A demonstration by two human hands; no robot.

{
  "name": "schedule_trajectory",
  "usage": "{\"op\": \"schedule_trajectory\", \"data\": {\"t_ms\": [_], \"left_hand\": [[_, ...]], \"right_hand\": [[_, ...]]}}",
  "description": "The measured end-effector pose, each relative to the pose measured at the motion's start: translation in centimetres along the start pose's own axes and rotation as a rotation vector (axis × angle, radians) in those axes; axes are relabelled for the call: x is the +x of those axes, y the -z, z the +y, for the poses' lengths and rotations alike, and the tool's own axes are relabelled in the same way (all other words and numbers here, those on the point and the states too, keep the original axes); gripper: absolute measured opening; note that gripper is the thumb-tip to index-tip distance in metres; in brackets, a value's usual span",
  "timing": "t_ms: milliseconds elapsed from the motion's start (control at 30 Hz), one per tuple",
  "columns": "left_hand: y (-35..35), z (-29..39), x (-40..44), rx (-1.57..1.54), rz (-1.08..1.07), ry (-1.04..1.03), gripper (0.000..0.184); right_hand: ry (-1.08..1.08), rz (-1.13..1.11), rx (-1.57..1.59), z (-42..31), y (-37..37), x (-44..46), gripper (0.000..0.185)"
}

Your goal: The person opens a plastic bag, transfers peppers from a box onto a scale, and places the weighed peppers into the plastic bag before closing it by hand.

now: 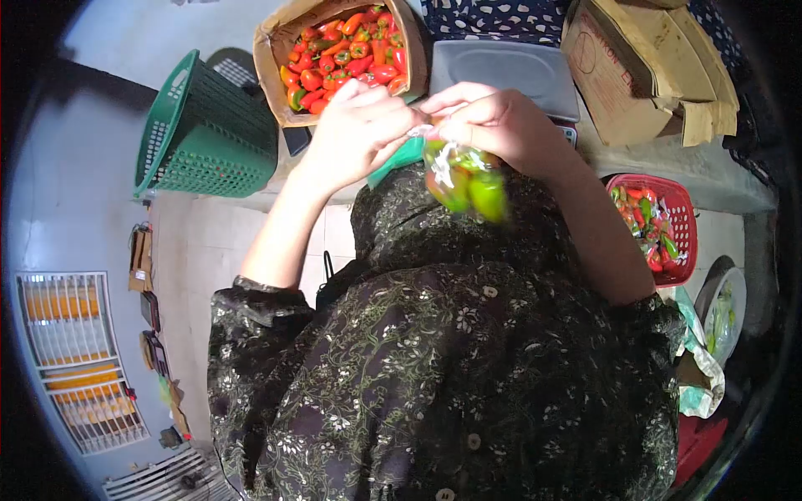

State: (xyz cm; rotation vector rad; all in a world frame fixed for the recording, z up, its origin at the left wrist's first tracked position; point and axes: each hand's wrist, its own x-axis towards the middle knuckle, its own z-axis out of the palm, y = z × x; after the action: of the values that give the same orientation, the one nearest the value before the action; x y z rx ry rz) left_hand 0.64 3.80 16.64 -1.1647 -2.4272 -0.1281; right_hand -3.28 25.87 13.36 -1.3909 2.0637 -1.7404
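A clear plastic bag (455, 179) with green and reddish peppers inside hangs in front of my chest, a little blurred. My left hand (363, 134) is closed at the gathered neck of the bag, its fingers curled. From the other side my right hand (493, 125) also grips the neck, thumb and fingers pinched together. The exact fingertip contact is partly hidden. Below my left hand is a piece of green material (397, 160), partly covered. Just beyond the hands stands a cardboard box (271, 42) of red, orange and some green peppers (342, 54).
A grey flat-topped scale (505, 75) lies behind my right hand. An opened cardboard box (610, 79) stands at the right. A green perforated basket (209, 142) is at the left. A red basket (687, 225) holds bagged peppers, near a round container (735, 292).
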Motion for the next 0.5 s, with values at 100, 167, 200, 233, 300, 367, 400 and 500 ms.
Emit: {"op": "schedule_trajectory", "data": {"t_ms": [100,167,200,233,300,367,400,500], "left_hand": [[0.5,2.1,0.3,-0.102,-0.091,0.247,0.013],[0.3,4.5,0.3,-0.654,-0.096,0.595,0.024],[0.1,5.4,0.0,-0.973,-0.107,0.783,0.027],[0.8,5.9,0.2,-1.475,-0.101,0.931,0.026],[0.6,7.2,0.7,-2.037,0.273,0.918,0.025],[0.6,10.4,2.3,-2.159,0.609,1.06,0.028],[0.3,11.1,2.7,-2.099,0.661,0.967,0.03],[-2.6,9.8,2.2,-1.313,0.657,0.502,0.03]], "right_hand": [[0.005,0.218,-0.271,1.0,-0.4,-0.4,0.019],[0.05,0.336,-0.586,0.3,-1.3,-0.3,0.017],[0.075,0.395,-0.744,0.0,-1.8,-0.1,0.015],[0.102,0.467,-0.722,-0.2,-2.2,0.1,0.014],[0.065,0.526,-0.644,-0.9,-2.4,0.9,0.014],[0.171,0.597,-0.492,-0.2,-2.7,1.6,0.016],[0.101,0.537,-0.187,-0.5,-2.8,1.9,0.019],[-0.176,0.287,0.695,-3.2,-2.6,1.7,0.036]]}}
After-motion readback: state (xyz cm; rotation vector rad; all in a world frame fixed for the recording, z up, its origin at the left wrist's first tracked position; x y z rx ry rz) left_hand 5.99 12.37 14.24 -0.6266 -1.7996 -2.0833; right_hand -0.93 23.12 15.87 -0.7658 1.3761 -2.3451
